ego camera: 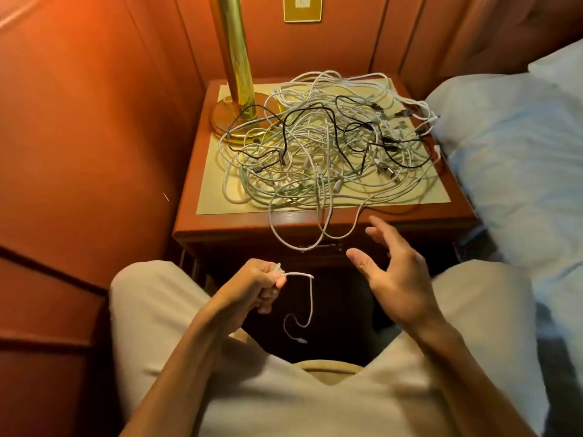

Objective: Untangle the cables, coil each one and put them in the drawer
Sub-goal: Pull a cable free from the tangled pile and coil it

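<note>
A big tangle of white, greenish and black cables [328,143] covers the top of the wooden nightstand [220,228]. A few white loops hang over its front edge, down across the drawer front [318,247]. My left hand [258,285] grips a short white cable [310,298] near one end; the rest of it droops down to a small plug between my knees. My right hand [394,275] hovers open just right of it, fingers spread, holding nothing, below the nightstand's front edge.
A brass lamp [235,89] stands at the nightstand's back left, its base partly under the cables. A bed with a pale pillow [517,159] presses against the right side. Padded orange wall panels close off the left and back. My knees in light trousers flank the drawer.
</note>
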The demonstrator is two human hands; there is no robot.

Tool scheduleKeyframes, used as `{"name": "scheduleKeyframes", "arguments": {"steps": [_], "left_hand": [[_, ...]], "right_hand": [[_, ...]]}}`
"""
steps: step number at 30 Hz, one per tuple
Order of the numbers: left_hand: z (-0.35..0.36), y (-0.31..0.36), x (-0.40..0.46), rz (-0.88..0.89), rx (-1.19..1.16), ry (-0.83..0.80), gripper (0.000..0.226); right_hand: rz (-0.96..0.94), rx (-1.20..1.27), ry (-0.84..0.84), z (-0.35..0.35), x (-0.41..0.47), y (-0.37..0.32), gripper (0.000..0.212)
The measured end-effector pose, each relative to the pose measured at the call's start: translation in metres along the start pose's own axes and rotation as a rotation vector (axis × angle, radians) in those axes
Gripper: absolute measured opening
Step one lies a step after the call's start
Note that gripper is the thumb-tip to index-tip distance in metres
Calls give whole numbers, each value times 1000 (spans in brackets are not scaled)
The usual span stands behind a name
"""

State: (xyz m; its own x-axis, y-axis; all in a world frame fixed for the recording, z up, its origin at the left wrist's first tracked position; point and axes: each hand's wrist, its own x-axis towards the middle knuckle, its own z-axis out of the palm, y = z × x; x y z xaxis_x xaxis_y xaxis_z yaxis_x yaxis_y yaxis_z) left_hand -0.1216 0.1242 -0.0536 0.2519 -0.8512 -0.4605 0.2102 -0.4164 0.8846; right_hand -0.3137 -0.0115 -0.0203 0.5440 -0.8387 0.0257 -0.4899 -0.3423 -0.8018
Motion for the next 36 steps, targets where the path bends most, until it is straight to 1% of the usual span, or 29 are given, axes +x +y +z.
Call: {"name": "scheduleKeyframes", "arguments": {"steps": [1,2,4,5,6,8,9,11,14,16,18,19,20,21,22,23,24,25,26,27,28,30,32,33,34,35,36], "left_hand": [[2,0,-1,-7,-15,-41,13],[6,1,-1,-15,-44,-82,12],[14,1,-2,-24,-167,-157,7],[18,0,-2,-25,-266,-179,3],[21,-1,-1,-30,-380,-190,3],[23,-7,1,-51,-610,-226,13],[22,-10,2,-59,-704,-258,17],[23,-12,0,-76,-785,-368,17],[33,-9,-7,-73,-655,-498,16],[40,-4,-8,-44,-642,-592,18],[40,3,-8,9,-734,-690,16],[39,8,-8,37,-793,-717,11],[38,13,-9,62,-862,-727,5],[36,20,-10,93,-937,-713,4],[36,28,-11,127,-1013,-668,9],[35,37,-12,165,-1069,-552,12],[32,45,-12,200,-1090,-371,15],[27,50,-10,238,-1064,-167,20],[22,53,-8,279,-990,11,26],[16,55,-6,316,-879,147,30],[11,54,-4,334,-762,240,31],[5,49,-1,355,-488,355,31],[3,43,-1,418,-139,425,31],[3,40,-2,444,29,431,32],[2,38,-3,437,166,388,32],[1,35,-4,395,253,286,32],[0,31,-7,328,276,143,31]], "right_hand": [[-91,8,-36,7,-1,-1,60],[-177,6,-89,15,-3,-2,49],[-328,-47,-189,29,-3,2,35],[-367,-63,-222,34,-3,5,32],[-369,-55,-255,37,-2,9,29],[-308,48,-315,39,-1,12,23],[-303,85,-312,40,0,13,21],[-338,119,-212,42,3,12,18],[-353,216,-56,49,8,5,16],[-329,271,-31,56,8,-2,16],[-284,376,-47,59,7,-8,15],[-253,421,-76,60,6,-10,15],[-223,440,-120,60,4,-11,15],[-198,427,-169,61,1,-9,17],[-182,395,-214,62,-3,-7,19],[-172,354,-251,63,-8,-3,21],[-169,308,-282,64,-12,0,22],[-172,271,-310,63,-15,3,21],[-174,244,-334,60,-18,5,20],[-180,226,-350,57,-19,5,19],[-190,216,-357,53,-20,4,18],[-196,224,-358,45,-22,-3,16],[-201,262,-363,38,-23,-16,13],[-219,295,-361,34,-23,-23,12],[-245,338,-346,30,-21,-29,11],[-267,390,-319,25,-18,-35,11],[-278,442,-285,20,-14,-38,12]]}}
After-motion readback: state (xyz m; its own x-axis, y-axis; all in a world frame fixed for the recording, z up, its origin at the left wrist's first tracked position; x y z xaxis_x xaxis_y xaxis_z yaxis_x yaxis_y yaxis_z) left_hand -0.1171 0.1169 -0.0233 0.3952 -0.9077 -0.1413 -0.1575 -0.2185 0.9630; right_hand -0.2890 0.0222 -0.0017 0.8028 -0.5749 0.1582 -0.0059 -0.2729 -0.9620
